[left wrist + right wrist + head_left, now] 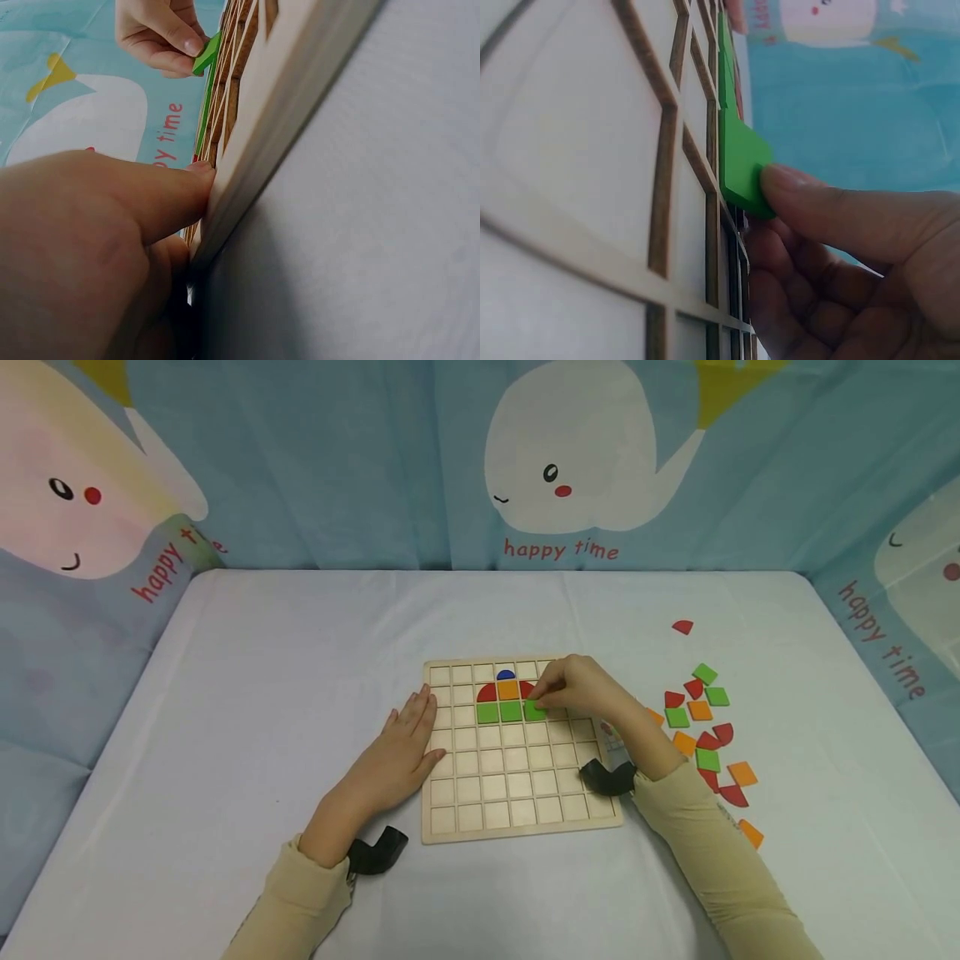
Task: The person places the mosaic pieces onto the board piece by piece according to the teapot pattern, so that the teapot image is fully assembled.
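A wooden grid board (470, 791) lies on the table. My right hand (588, 692) pinches a green square tile (741, 157) between thumb and fingers; the tile is tilted, with one edge at a cell in the third row. Left of it sit two green squares (498, 712). In the row above, an orange square (507, 690) stands between a red quarter-circle (487, 692) and another red piece (527, 690), partly hidden by my fingers. A blue half-circle (506, 674) tops them. My left hand (392, 758) rests along the board's left edge, fingers straight, thumb on the rim.
Loose green, orange and red tiles lie scattered right of the board, some partly behind my right forearm; one red quarter-circle (682, 627) lies farther back. Each wrist wears a black camera mount (377, 851). A printed blue curtain (360, 468) stands behind the white table (225, 710).
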`<move>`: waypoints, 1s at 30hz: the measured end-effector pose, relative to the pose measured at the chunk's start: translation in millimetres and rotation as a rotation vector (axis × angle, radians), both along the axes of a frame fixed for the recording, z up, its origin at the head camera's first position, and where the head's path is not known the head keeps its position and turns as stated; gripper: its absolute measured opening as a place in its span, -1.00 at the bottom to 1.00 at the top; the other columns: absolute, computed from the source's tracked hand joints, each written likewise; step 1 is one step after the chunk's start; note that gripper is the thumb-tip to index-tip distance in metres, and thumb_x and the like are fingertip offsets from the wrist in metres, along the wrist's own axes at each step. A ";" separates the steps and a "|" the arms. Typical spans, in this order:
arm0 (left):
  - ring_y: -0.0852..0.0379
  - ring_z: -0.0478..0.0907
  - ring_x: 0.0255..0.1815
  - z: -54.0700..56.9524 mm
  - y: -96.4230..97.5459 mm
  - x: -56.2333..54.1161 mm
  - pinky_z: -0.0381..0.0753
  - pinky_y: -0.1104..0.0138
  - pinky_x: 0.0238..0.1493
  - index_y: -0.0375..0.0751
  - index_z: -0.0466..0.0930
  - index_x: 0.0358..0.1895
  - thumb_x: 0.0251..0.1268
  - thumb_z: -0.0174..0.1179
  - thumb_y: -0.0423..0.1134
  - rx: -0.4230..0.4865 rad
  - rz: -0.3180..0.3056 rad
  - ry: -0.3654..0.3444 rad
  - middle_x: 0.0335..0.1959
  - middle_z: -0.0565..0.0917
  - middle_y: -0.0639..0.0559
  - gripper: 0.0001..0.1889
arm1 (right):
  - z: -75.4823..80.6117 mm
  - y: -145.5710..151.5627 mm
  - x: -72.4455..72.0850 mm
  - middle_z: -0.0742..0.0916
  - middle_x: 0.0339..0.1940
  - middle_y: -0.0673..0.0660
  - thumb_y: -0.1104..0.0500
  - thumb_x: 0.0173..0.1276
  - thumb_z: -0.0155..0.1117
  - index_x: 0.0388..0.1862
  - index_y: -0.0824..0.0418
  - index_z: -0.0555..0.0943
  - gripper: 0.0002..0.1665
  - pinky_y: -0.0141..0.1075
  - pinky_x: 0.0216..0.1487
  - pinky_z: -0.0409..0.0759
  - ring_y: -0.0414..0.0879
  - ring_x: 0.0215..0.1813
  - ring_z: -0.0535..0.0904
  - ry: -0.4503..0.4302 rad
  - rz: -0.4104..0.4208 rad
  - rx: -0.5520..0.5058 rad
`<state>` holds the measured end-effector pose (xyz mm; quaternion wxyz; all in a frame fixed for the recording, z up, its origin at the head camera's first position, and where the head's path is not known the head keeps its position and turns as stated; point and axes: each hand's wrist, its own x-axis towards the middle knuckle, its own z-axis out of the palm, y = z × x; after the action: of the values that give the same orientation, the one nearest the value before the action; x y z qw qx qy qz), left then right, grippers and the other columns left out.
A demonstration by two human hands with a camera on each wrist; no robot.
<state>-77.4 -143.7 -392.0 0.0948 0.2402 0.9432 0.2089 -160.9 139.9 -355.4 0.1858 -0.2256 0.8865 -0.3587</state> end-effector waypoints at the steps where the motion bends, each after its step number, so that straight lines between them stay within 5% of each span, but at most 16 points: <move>1: -0.19 -0.22 0.49 -0.3 -0.1 0.1 -0.11 -0.08 0.40 -0.51 -0.18 0.44 0.45 -0.03 -0.14 0.000 0.000 0.001 0.49 -0.18 -0.30 -0.26 | -0.7 0.4 -0.2 0.73 -0.37 0.06 0.33 0.17 0.37 -0.34 0.29 0.75 -0.92 -0.29 -0.27 0.55 -0.13 -0.34 0.59 0.001 0.001 0.002; 20: -0.21 -0.21 0.49 2.4 1.2 -0.8 -0.08 -0.09 0.39 -0.53 -0.15 0.43 0.44 -0.02 -0.13 -0.001 -0.006 0.003 0.49 -0.17 -0.32 -0.26 | 0.8 7.2 -2.6 0.76 -0.32 0.06 0.30 0.17 0.39 -0.36 0.23 0.76 -0.94 -0.22 -0.12 0.54 -0.08 -0.21 0.61 -0.052 -0.093 -0.001; 30: -0.21 -0.20 0.49 1.6 0.9 0.2 -0.09 -0.10 0.39 -0.54 -0.14 0.43 0.44 -0.03 -0.15 0.001 -0.002 0.007 0.49 -0.16 -0.32 -0.28 | 11.0 38.3 0.4 0.74 -0.25 0.13 0.25 0.21 0.36 -0.28 0.31 0.71 -0.86 -0.27 -0.15 0.55 -0.06 -0.18 0.58 -0.095 -0.187 -0.069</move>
<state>-77.2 -142.9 -390.4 0.0915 0.2418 0.9432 0.2086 -160.5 178.2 -344.4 0.1856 -0.1310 0.8810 -0.4150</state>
